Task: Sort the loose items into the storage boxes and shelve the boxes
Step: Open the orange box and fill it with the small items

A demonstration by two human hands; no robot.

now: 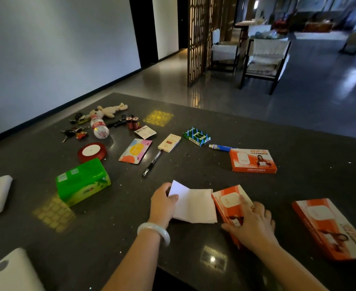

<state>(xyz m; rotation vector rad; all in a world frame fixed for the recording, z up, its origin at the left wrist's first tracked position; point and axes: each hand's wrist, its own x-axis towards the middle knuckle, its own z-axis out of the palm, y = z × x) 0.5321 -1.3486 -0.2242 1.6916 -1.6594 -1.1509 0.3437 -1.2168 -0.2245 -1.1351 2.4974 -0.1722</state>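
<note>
Near the counter's front edge, an orange box (231,208) lies flapped open, its white flap (194,204) spread toward the left. The left hand (163,203) curls its fingers over the flap's left edge, thumb on top, gripping it. The right hand (251,223) rests on the orange lid with fingers spread and fairly straight, pressing it down. A second orange box (332,225) lies near the front right corner, a third (252,161) farther back. A green tissue pack (82,181) sits to the left, a pen (152,163) behind; bare counter (194,171) lies between.
</note>
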